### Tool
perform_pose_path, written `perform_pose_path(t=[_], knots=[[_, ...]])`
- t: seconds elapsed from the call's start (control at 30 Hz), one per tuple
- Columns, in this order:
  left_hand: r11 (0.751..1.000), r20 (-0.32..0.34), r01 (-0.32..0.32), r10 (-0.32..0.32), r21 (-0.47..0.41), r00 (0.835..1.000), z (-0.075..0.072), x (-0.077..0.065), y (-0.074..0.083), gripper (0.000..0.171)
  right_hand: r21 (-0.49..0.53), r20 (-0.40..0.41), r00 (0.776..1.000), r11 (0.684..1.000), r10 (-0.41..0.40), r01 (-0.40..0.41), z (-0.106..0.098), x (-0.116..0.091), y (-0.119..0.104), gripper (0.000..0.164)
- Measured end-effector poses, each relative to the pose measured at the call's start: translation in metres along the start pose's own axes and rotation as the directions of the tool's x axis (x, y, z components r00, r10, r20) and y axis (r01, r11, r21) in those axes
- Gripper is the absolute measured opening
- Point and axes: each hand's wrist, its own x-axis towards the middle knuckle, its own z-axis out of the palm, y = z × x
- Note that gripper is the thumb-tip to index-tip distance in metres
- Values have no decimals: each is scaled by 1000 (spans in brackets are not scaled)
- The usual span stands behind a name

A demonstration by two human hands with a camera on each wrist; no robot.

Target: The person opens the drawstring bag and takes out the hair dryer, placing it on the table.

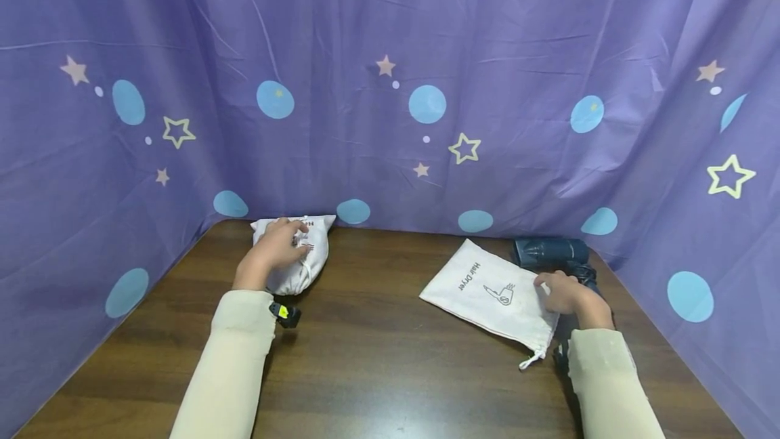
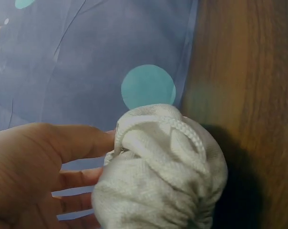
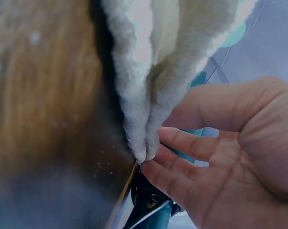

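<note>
At the back left of the table, a filled white drawstring bag lies against the curtain. My left hand rests on it with the fingers spread; in the left wrist view the thumb and loose fingertips touch the gathered cloth and its cord. A flatter white drawstring bag, printed "Hair Dryer" with a dryer drawing, lies to the right. My right hand pinches its right edge, seen as folded cloth in the right wrist view. A dark blue hair dryer lies beside that bag, partly hidden by the right hand.
The brown wooden table narrows toward the back. A purple curtain with stars and blue dots encloses it behind and on both sides. The flat bag's cord end trails toward the front. A black wrist device sits at the left cuff.
</note>
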Motion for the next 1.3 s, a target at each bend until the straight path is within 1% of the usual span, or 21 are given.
perform_pose_path(t=[0.07, 0.23, 0.37, 0.47, 0.67, 0.87, 1.1, 1.3], knots=[[1000, 6, -1, 1, 6, 1000, 2, 0, -1, 38, 4, -4, 1000, 1000, 0, 0, 1, 0, 0, 50], [999, 8, -46, 46, 28, 999, 8, 1, -3, 31, 6, -9, 1000, 1000, 9, -9, 1, 0, 0, 49], [998, -7, -48, 49, 39, 999, 12, 0, -3, 29, 6, -9, 1000, 1000, 14, -14, 2, 0, -1, 49], [999, -11, -42, 42, 31, 999, 13, 0, -2, 29, 5, -8, 1000, 1000, 17, -17, 2, 0, -1, 50], [1000, -1, -24, 24, 15, 1000, 13, -1, 0, 27, 0, -17, 1000, 1000, 5, -5, 4, 0, 0, 49], [1000, -3, -9, 9, 29, 1000, 17, 1, -2, 28, 3, -18, 1000, 1000, 10, -10, 5, 1, 1, 49], [998, 25, 53, -54, 42, 998, 19, 1, -1, 28, 5, -19, 1000, 1000, 12, -12, 4, 2, 0, 50], [998, 42, 55, -57, 42, 997, 18, 1, 1, 29, -4, -19, 1000, 1000, 12, -12, 3, 2, -1, 49]])
